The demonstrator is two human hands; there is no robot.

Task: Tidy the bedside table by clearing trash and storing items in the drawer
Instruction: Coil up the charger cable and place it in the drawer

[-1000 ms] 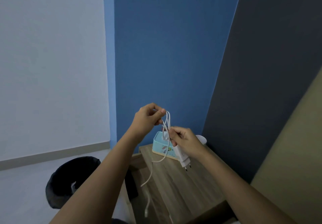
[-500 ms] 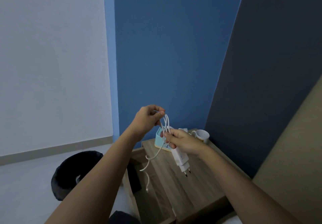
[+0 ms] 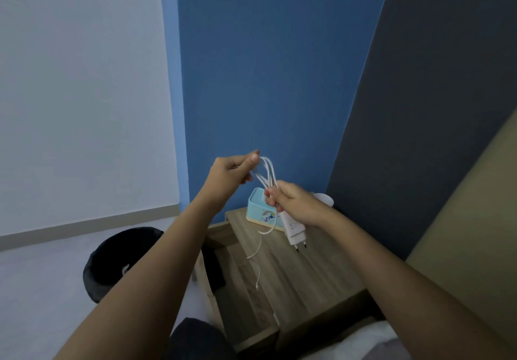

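Above the wooden bedside table (image 3: 313, 270), my right hand (image 3: 296, 203) grips a white charger (image 3: 292, 229), plug pins pointing down, together with the gathered loops of its white cable (image 3: 268, 175). My left hand (image 3: 232, 175) pinches the top of those loops, up and to the left. The cable's loose end (image 3: 258, 264) dangles over the open wooden drawer (image 3: 246, 289), which is pulled out at the table's left side.
A light blue box with a printed picture (image 3: 261, 208) stands at the table's back edge, a white cup (image 3: 324, 200) partly hidden behind my right hand. A black bin (image 3: 112, 259) sits on the floor to the left. Blue and dark walls close in behind.
The hanging tail of the cable has grown shorter as more loops were gathered in my hands. My left hand has shifted slightly; the view has tilted a little.
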